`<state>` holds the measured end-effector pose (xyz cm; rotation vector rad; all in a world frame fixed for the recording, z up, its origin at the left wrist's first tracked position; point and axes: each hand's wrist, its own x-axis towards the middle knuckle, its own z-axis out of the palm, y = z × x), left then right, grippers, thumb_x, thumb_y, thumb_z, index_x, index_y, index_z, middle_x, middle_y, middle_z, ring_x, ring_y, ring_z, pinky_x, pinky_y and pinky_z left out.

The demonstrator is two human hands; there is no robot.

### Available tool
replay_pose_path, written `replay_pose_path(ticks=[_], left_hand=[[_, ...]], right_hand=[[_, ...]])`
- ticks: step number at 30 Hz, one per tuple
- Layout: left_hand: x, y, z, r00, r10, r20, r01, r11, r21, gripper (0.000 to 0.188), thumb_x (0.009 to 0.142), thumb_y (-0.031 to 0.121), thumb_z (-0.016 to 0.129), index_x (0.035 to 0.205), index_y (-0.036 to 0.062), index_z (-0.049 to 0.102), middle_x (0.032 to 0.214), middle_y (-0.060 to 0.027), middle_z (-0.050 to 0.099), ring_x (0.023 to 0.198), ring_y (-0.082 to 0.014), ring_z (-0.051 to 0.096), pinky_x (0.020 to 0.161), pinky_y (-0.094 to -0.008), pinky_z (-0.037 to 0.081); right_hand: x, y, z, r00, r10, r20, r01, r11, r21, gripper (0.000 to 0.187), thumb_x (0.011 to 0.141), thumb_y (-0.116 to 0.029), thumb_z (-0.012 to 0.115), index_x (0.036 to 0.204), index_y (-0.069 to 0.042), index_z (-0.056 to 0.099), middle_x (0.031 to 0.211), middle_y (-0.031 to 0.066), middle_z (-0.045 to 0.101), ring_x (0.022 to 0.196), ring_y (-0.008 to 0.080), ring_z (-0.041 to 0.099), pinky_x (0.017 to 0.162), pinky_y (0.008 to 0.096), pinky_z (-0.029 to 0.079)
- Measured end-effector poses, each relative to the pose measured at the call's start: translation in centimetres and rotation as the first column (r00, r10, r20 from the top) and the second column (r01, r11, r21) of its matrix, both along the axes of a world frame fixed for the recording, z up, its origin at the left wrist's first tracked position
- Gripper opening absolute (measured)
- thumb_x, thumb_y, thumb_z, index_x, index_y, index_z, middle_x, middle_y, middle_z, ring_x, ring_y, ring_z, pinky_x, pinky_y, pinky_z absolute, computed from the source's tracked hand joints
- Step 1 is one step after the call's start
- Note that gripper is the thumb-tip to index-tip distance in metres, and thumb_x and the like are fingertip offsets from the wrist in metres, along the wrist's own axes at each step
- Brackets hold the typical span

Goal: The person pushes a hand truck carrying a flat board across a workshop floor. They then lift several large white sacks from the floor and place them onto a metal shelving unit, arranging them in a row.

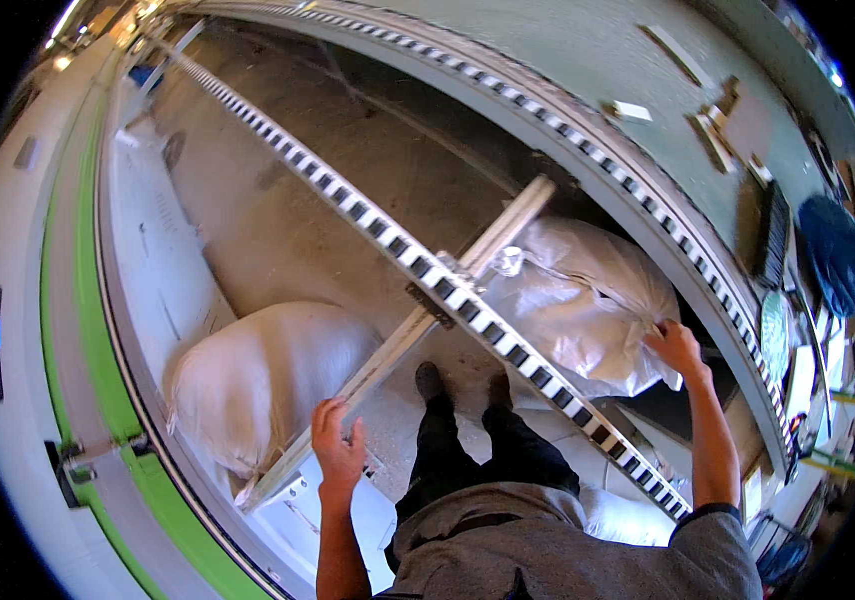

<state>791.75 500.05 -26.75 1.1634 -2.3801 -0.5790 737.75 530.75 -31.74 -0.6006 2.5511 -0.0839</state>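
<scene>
A full white plastic sack (588, 290) stands on the floor at the right, its gathered top creased. My right hand (675, 347) is closed on the right-hand edge of this sack, with the arm stretched out. At the left, my left hand (338, 440) is raised with its fingers apart and nothing in it. It is nearest to a pale crossbar (378, 355); whether it touches the bar I cannot tell. Beyond that hand, a second full white sack (238, 385) leans by the side panel.
A long rail with black and white segments (348, 205) runs diagonally above the floor, over the crossbar. Another such rail (588, 145) borders a greenish tabletop (608, 60) holding wood pieces (713, 135). A green and grey machine edge (98, 350) lies left. My feet stand between the sacks.
</scene>
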Motion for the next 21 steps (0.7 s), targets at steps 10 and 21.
replay_pose_path(ticks=[10,21], left_hand=[[22.6,-10.6,-2.4,0.734,0.671,0.104,-0.657,0.741,-0.139,0.053,0.081,0.022,0.074,0.123,-0.0024,0.054,0.124,-0.0222,0.056,0.12,-0.0388,0.05,0.105,-0.0461,0.038],[42.1,-17.1,-11.5,0.458,0.878,0.137,-0.875,0.419,0.241,0.089,0.075,0.048,0.081,0.132,-0.0112,0.048,0.134,-0.0328,0.05,0.126,-0.0441,0.047,0.108,-0.046,0.038]], right_hand=[[3.5,-8.8,8.6,0.988,0.154,0.003,-0.139,0.899,-0.416,0.024,0.089,-0.017,0.065,0.099,0.004,0.064,0.085,0.0124,0.066,0.081,0.0215,0.066,0.071,0.0341,0.052],[26.4,-33.9,19.0,0.839,0.541,0.048,-0.448,0.739,-0.504,0.015,0.087,-0.006,0.065,0.097,0.005,0.067,0.087,0.0125,0.068,0.08,0.0176,0.065,0.074,0.0316,0.053]])
